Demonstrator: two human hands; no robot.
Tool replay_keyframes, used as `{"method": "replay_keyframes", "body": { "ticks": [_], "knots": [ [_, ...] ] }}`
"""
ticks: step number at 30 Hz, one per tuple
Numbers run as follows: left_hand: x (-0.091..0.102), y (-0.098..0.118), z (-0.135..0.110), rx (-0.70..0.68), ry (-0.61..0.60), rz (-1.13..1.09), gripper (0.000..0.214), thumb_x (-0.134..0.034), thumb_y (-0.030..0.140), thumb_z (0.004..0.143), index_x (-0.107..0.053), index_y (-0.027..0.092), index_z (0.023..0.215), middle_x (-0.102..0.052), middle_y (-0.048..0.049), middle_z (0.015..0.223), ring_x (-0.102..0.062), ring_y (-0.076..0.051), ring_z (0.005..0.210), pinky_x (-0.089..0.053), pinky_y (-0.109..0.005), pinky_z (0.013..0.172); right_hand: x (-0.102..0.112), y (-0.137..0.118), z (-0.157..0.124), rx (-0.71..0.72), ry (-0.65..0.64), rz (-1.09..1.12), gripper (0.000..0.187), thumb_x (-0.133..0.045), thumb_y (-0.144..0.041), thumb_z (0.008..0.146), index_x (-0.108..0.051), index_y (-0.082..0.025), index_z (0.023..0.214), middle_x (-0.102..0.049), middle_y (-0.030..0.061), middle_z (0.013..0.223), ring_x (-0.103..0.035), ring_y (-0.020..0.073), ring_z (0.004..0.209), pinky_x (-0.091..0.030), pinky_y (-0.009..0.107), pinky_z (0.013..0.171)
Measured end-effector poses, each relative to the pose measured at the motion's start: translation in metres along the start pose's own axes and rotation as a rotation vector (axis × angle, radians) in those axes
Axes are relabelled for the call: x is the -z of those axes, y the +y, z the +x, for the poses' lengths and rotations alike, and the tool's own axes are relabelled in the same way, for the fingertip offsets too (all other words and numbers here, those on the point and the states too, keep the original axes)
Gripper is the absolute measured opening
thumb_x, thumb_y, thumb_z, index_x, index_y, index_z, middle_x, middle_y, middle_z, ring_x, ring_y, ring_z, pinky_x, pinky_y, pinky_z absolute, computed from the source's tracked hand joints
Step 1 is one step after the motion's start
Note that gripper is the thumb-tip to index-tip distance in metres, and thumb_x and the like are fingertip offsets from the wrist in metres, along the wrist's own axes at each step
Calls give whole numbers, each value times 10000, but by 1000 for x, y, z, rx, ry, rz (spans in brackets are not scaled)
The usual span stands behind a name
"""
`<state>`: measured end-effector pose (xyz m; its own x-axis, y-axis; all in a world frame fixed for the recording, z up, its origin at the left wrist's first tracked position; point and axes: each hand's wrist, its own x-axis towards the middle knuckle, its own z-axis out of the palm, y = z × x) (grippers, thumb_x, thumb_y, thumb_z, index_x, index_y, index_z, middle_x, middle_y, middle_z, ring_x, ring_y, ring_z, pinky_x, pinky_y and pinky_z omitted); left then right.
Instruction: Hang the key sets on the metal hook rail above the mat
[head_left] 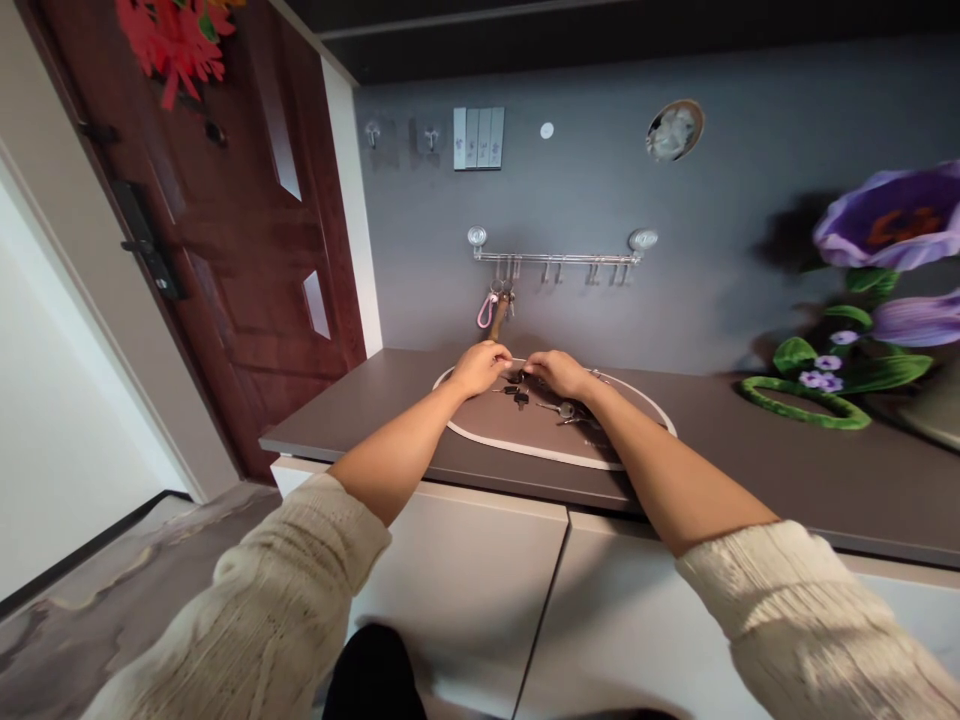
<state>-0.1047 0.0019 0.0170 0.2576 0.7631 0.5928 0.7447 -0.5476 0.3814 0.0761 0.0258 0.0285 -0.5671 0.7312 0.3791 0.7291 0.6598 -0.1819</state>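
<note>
My left hand [478, 370] is over the back left of an oval brown mat [517, 437] with a pale rim. Its fingertips are pinched together, and what they hold is too small to make out. Close by on the right, my right hand [559, 372] has its thumb and fingers closed at a small dark-headed key [523, 377]. Black-headed keys [520, 400] lie on the mat just below the gap between my hands. Metal keys [564, 409] lie farther right, under my right wrist. More metal pieces behind that wrist are partly hidden.
On the wall, a clear hook rail [559, 259] carries a pink carabiner [487, 310] and keys at its left end. Purple artificial flowers [892, 225] stand right on the brown countertop [757, 470]. White cabinet doors [480, 560] are below; a dark red door [255, 230] is left.
</note>
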Motion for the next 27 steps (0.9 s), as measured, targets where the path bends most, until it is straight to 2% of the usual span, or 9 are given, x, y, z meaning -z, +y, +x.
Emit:
{"method": "replay_keyframes", "body": {
  "ticks": [5,11,18,24,27],
  "knots": [
    [0,6,-2,-36,-16,-22,179,-555,310,741,-657,188,825,-588,-26,824,-530,-123,720,-413,-238,703,6,-10,0,-50,21,74,247,-394,-243,842,-624,-153,823,-645,54,773,-514,121,671,-331,199,624],
    [-4,7,0,3,-5,-12,207,-606,362,699,-644,183,795,-577,-19,791,-521,-123,716,-406,-232,684,13,-22,-1,-60,80,155,234,-384,-238,833,-590,-144,777,-620,37,763,-487,105,669,-332,185,619],
    [-1,9,0,-14,38,20,185,-534,320,762,-644,173,786,-577,-26,788,-506,-117,697,-397,-231,684,13,-22,2,-69,118,270,240,-390,-279,823,-556,-141,718,-573,11,689,-444,91,614,-322,184,581],
    [3,11,0,-23,54,50,202,-476,274,804,-653,185,846,-596,-39,839,-525,-138,803,-400,-250,763,11,-20,2,-134,157,401,281,-426,-359,805,-553,-146,674,-539,-6,595,-421,88,551,-320,190,538],
    [4,10,0,-50,102,91,206,-458,249,815,-652,200,861,-598,-43,879,-518,-148,870,-389,-260,807,9,-19,2,-178,178,460,312,-437,-394,800,-563,-143,664,-526,-6,555,-413,85,521,-321,191,516]
  ]
}}
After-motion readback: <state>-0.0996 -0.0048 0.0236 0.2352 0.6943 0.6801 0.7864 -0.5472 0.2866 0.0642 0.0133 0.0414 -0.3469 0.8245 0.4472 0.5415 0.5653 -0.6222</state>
